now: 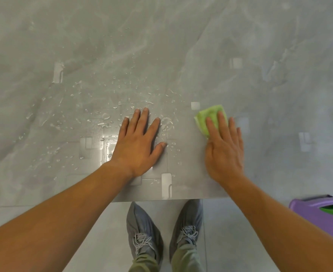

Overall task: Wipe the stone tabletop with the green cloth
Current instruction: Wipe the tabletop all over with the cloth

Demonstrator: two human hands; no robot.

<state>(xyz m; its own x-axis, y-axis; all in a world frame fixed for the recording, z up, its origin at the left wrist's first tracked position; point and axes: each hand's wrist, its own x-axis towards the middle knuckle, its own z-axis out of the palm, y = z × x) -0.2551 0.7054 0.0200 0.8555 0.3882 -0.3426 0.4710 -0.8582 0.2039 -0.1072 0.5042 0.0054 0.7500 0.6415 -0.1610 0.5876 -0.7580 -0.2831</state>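
The grey stone tabletop [201,55] fills most of the view, glossy and veined. Water droplets [106,116] are scattered over its middle and left. A folded light green cloth [207,116] lies flat on the stone near the front edge, right of centre. My right hand [223,146] presses on the cloth with straight fingers and covers its near part. My left hand [140,142] rests flat on the wet stone to the left of the cloth, fingers spread, holding nothing.
The table's front edge [161,200] runs just above my two grey shoes [144,232] on the tiled floor. A purple container with a green inside [322,213] stands on the floor at the lower right.
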